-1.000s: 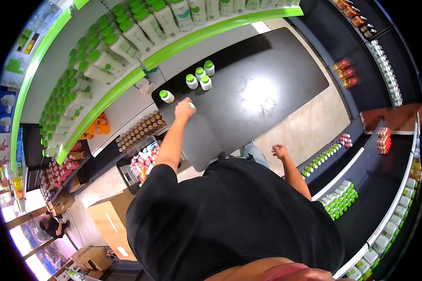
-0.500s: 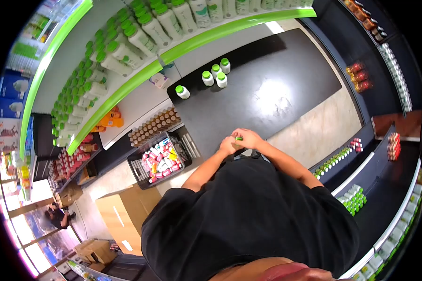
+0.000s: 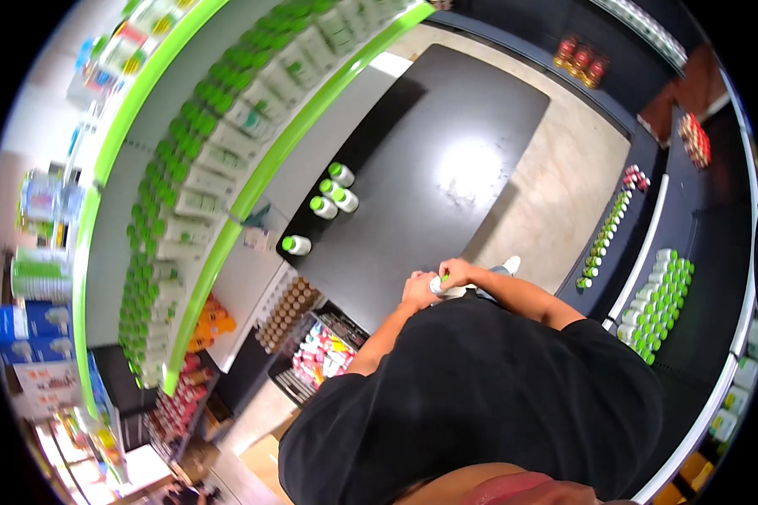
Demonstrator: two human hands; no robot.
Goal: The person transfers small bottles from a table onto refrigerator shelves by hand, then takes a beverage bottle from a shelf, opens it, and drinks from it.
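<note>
Close to my body, at the near edge of the black table point(image 3: 396, 227), my left hand point(image 3: 418, 290) is closed around a small white bottle point(image 3: 435, 285). My right hand point(image 3: 459, 272) meets it from the other side, fingers pinched on a green cap point(image 3: 445, 278). Whether the cap is fully off the bottle is too small to make out. Farther along the table's left side stand several white bottles with green caps point(image 3: 344, 199) in a cluster. One more capped bottle point(image 3: 296, 245) is set apart, nearer the corner.
A green-edged shelf point(image 3: 253, 181) full of white, green-capped bottles runs along the left. Below the table's left end is a dark crate point(image 3: 290, 383) of mixed small bottles, beside rows of brown-topped items point(image 3: 286, 311). Dark shelves with green-capped bottles point(image 3: 657, 303) line the right.
My view has turned, so the table and shelves appear rotated. The white of the bottle now shows between my hands, and the green cap sits at my right fingers.
</note>
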